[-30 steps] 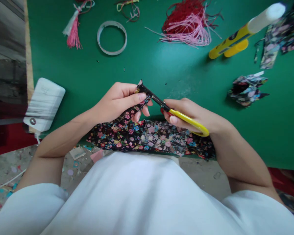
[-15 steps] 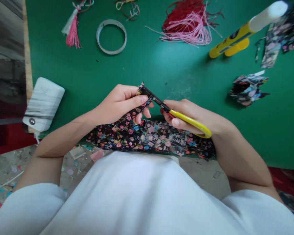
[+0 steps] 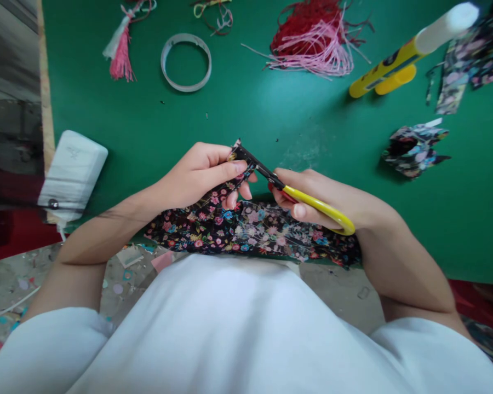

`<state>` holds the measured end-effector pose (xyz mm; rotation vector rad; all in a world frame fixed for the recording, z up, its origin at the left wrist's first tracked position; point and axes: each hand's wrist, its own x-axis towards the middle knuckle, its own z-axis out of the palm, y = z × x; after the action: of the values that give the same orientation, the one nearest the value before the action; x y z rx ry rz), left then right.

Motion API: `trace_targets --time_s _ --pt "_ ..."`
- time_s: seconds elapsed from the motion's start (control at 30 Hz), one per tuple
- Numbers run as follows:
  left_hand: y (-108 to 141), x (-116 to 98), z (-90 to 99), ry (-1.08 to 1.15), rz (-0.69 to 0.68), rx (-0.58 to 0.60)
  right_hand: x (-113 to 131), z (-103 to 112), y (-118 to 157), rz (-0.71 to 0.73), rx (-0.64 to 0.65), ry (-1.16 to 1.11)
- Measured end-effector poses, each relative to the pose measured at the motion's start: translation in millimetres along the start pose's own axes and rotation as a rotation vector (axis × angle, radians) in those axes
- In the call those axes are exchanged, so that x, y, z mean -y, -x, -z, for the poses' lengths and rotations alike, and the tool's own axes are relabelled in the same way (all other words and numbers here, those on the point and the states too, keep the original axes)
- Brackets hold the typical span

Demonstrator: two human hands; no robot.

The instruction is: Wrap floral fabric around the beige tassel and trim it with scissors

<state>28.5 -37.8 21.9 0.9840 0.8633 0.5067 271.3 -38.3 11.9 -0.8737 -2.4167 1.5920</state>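
Note:
My left hand pinches one end of a black floral fabric between thumb and fingers. The rest of the cloth spreads along the table's near edge, in front of my shirt. In my right hand is a pair of scissors with yellow handles and dark blades. The blades point up and left and lie against the fabric edge at my left thumb. Part of the grip is hidden behind my right hand.
On the green table lie a white power bank, a tape ring, a pink-and-white tassel and red and pink cords. To the right are a yellow glue bottle and a crumpled floral scrap.
The scissors' handles have opened slightly, with my right thumb a little lower. My left hand and the fabric look the same.

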Motion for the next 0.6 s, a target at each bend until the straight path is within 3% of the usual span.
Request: trace_targets --time_s 0.6 --pt "-1.6 -1.4 2.0 -0.005 0.014 0.004 -3.9 -3.5 -2.4 -0.011 -0.017 0.03"
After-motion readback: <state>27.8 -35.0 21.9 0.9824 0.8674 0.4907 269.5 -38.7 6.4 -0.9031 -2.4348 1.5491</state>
